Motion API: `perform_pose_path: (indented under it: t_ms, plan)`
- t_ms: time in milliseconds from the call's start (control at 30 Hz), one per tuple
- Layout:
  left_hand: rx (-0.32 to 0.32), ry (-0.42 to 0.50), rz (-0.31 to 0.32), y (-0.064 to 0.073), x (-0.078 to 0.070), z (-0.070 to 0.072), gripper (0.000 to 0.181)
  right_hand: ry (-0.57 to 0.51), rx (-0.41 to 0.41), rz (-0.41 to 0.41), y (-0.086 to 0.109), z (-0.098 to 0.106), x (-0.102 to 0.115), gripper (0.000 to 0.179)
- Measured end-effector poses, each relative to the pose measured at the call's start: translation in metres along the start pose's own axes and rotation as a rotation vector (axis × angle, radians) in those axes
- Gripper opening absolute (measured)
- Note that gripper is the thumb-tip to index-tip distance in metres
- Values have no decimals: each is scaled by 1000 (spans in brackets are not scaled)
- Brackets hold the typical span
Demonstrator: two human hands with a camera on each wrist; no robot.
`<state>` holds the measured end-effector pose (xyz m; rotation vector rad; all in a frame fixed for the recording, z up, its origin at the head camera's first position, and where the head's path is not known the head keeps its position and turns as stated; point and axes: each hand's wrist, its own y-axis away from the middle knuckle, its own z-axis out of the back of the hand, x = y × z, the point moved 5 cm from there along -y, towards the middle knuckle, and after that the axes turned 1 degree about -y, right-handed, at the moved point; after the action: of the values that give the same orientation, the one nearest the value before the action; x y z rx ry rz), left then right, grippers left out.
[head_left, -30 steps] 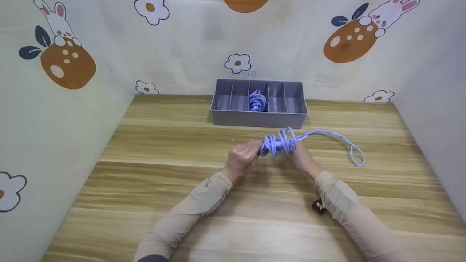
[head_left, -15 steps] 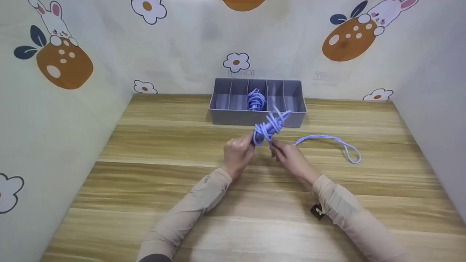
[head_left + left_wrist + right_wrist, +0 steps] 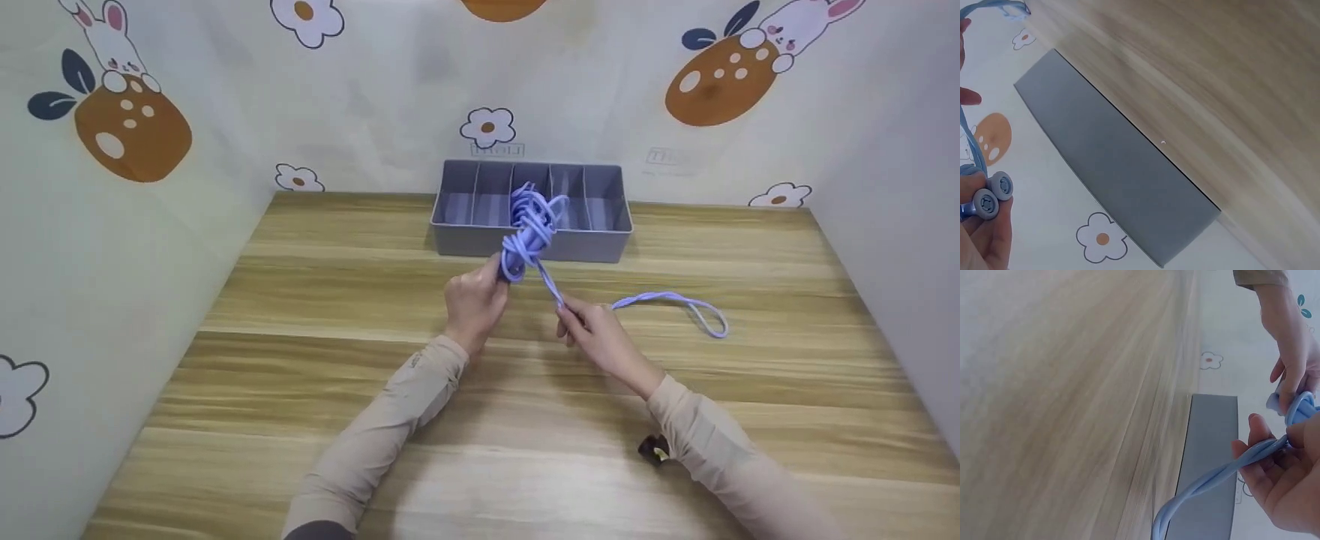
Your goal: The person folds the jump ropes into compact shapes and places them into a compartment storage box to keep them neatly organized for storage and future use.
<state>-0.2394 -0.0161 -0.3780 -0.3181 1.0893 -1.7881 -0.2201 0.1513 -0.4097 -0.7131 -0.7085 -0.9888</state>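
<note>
A light-blue jump rope [image 3: 531, 232] is bunched up, its cord wound around its two handles. My left hand [image 3: 472, 304] grips the handles; their round grey-white ends [image 3: 986, 203] poke out past the fingers in the left wrist view. My right hand [image 3: 604, 341] pinches the doubled cord just below the wound part. From there the twisted cord [image 3: 1202, 484] runs beyond my right hand to a loose loop [image 3: 709, 315] over the table's right side. Part of a second blue cord bundle [image 3: 519, 202] shows in the box, partly hidden behind the held one.
The grey box [image 3: 472, 241] with several narrow compartments stands at the table's back edge, against a patterned sheet [image 3: 375, 105]. A small black object [image 3: 652, 450] lies beside my right forearm on the wooden table [image 3: 300, 360].
The wound jump rope has moved left and tilted up toward the box. My right hand has come around from behind the bundle to the cord below it. The loose loop has shifted slightly left.
</note>
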Motion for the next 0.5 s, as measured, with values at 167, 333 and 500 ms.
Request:
perform_pose_path:
  t_ms: [167,333,500]
  plan:
    - [55,-37,30,-1,7,-3,9,21,-4,8,7,2,0,17]
    - [83,-86,25,1,12,-5,11,121,3,46,14,2,1,11]
    - [129,-107,52,2,16,-7,9,283,55,177,21,-2,8,10]
